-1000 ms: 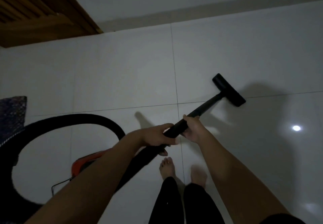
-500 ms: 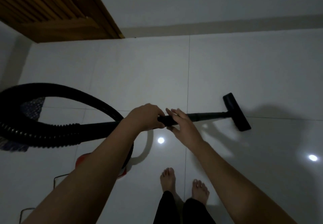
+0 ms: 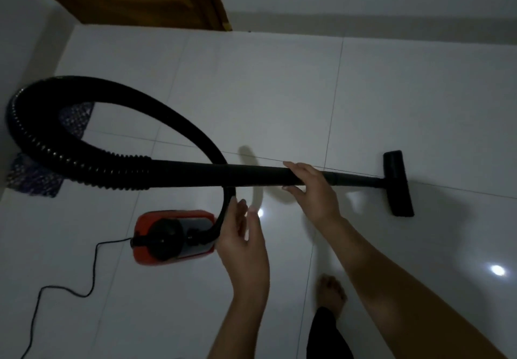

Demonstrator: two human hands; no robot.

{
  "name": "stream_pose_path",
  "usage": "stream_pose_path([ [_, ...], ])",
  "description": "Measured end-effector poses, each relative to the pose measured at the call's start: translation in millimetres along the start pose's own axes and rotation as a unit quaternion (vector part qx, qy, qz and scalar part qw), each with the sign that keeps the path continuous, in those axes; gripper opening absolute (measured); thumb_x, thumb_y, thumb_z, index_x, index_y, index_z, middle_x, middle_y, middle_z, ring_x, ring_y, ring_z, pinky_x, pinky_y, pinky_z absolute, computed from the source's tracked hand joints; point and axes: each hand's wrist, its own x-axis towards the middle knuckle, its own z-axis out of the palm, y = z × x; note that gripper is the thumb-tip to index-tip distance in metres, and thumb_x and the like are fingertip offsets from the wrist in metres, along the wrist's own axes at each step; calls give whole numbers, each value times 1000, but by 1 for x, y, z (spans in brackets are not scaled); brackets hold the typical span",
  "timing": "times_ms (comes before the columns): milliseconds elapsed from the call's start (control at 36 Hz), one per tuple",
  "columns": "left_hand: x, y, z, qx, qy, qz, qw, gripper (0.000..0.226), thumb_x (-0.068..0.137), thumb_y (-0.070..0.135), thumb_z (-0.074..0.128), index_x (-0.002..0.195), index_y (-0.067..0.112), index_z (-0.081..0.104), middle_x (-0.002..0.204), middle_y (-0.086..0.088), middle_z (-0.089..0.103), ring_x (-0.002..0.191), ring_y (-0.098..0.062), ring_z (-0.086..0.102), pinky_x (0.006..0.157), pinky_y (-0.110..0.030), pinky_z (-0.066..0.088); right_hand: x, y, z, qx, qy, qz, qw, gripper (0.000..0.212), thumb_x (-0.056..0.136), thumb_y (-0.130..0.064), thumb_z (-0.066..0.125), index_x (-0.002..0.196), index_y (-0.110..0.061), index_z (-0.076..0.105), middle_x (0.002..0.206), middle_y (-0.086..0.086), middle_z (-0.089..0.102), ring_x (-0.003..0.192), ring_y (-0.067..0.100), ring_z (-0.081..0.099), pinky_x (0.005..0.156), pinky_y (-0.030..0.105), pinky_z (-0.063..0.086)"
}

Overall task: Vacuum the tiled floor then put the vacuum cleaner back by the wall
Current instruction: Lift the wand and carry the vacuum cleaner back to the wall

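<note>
Arms: both bare to the edge of view, no sleeve showing
Left hand [image 3: 242, 242]: bare, no ring, no glove
Right hand [image 3: 313, 190]: bare, no watch or band at the wrist
Leg [image 3: 326, 336]: dark, close-fitting trouser down to the ankle
Foot [image 3: 331, 293]: bare, blurred

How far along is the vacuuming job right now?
Done: nothing shows as finished; how much floor has been covered cannot be judged.
In hand: the right hand is on the wand, the floor head on the tiles; the left hand is open near the hose.
Left: the red canister sits mid-floor, not yet by the wall.
</note>
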Motion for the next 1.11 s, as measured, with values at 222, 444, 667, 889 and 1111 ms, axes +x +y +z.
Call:
stream_pose_path([
  [222,53,-15,-47,-192,15,57,980,61,93,13,55,145,25,25,138,-4,52,125,-8,52,107,-28,42,-28,-48,80,-46,50,-36,997,52,86,-28,68,136,-26,53,125,-6,60,115,11,55,88,19,44],
  [444,135,-66,-117,-215,51,137,966,65,95,13,51,149,26,16,112,22,58,104,11,58,92,-14,48,-21,-85,181,-21,63,-108,992,51,87,-35,66,136,-28,53,113,-4,60,101,14,60,77,28,53],
  [667,231,-126,-143,-224,127,175,950,70,98,21,46,150,28,0,124,15,50,106,17,53,111,-38,39,24,-80,259,-62,2,-239,969,51,94,-36,54,143,-32,42,118,-8,58,93,10,59,66,17,41],
  [889,299,-161,-145,-218,99,239,941,71,96,27,49,148,38,2,142,-21,43,125,-21,52,109,-44,41,78,-64,290,-1,-99,-275,956,52,99,-42,43,147,-42,27,129,-17,52,113,2,52,87,24,48],
  [1111,328,-180,-137,-229,82,287,927,72,97,28,48,148,38,-1,151,-12,33,132,-21,43,112,-45,37,121,-61,302,60,-145,-120,980,66,91,-67,30,150,-38,23,157,-7,26,145,11,23,120,38,16],
])
